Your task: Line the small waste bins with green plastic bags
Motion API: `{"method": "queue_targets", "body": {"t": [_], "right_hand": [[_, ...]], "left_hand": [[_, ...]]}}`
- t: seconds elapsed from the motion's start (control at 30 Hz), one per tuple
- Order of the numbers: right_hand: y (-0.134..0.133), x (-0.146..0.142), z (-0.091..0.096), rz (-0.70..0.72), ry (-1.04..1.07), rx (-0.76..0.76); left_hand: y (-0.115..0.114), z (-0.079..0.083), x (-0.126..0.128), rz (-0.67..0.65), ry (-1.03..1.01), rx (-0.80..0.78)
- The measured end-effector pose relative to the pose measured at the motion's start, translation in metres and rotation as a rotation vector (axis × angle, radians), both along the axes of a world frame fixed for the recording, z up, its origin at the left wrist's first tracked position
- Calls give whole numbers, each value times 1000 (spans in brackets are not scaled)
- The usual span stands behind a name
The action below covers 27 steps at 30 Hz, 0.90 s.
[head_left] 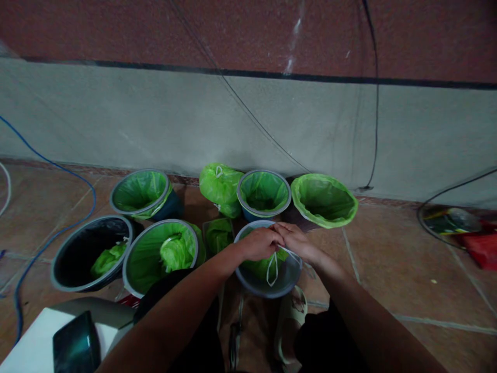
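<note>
Both my hands meet over a grey-blue bin (pixel 285 282) in front of me. My left hand (pixel 261 243) is closed near the white drawstring (pixel 272 269) of a green garbage bag (pixel 259 267), which sits inside that bin. Close against it, my right hand (pixel 293 239) is closed too, with the white string coming out below its fingers. A loop of the string hangs down over the bag. The fingertips are partly hidden where the hands touch.
Bins with green liners (pixel 142 191) (pixel 264 191) (pixel 324 202) line the wall. A green liner bin (pixel 143 259) and a black bin (pixel 83 254) hold bunched bags. A tied green bag (pixel 221 186) stands between bins. A phone (pixel 76 342) lies on a white box (pixel 34 331); a blue cable (pixel 83 181) crosses the floor.
</note>
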State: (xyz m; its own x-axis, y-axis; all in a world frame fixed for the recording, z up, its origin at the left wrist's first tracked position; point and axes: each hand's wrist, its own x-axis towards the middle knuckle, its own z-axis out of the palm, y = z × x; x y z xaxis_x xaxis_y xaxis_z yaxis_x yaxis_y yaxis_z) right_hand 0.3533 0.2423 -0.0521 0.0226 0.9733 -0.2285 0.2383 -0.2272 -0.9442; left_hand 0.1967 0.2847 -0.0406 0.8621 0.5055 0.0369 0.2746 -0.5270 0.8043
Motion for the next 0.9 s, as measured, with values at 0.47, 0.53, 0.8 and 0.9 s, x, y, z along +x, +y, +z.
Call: {"method": "queue_targets", "body": {"t": [0.47,0.53,0.8,0.9], "right_hand": [[-3,12,19,234,123,-179],[-4,12,28,230,156,-212],[-4,14,27,114,171,-245],[-2,13,20,40,46,-182]], "left_hand": [[-5,5,-10,133,55,192],[-7,5,-10,150,32,193],[-4,-1,-4,279,-196,88],[1,-6,-3,327,-220,22]]}}
